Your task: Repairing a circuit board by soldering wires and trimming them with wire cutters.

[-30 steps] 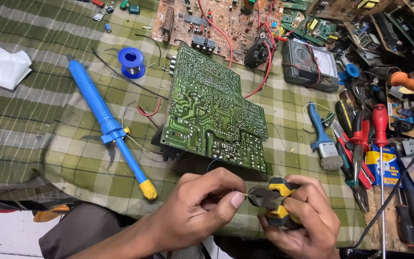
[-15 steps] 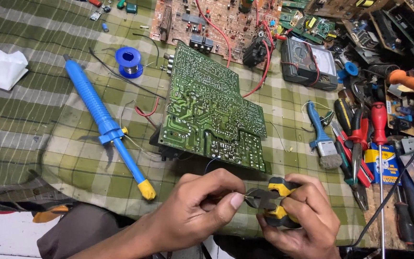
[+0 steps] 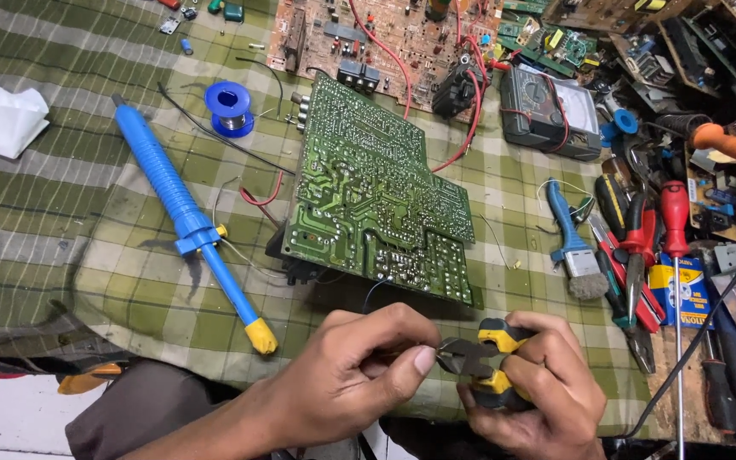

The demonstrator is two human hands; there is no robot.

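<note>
Nothing much has moved since the earlier frames: both hands stay close together at the near edge of the counter (image 3: pixel 61 255), which is covered by a green checked cloth. The right hand (image 3: pixel 538 392) has its fingers clamped on the yellow-and-black handles of small pliers (image 3: pixel 483 362). The left hand (image 3: pixel 351 375) pinches its fingertips together right at the tip of the pliers; whatever sits between them is too small to tell. Just beyond the hands lies a green circuit board (image 3: pixel 376 196), solder side up. Left of it rests a blue desoldering pump (image 3: pixel 189 221), with a blue solder spool (image 3: pixel 230 106) farther off. A brush (image 3: pixel 577 247) and screwdrivers (image 3: pixel 675 230) lie to the right.
</note>
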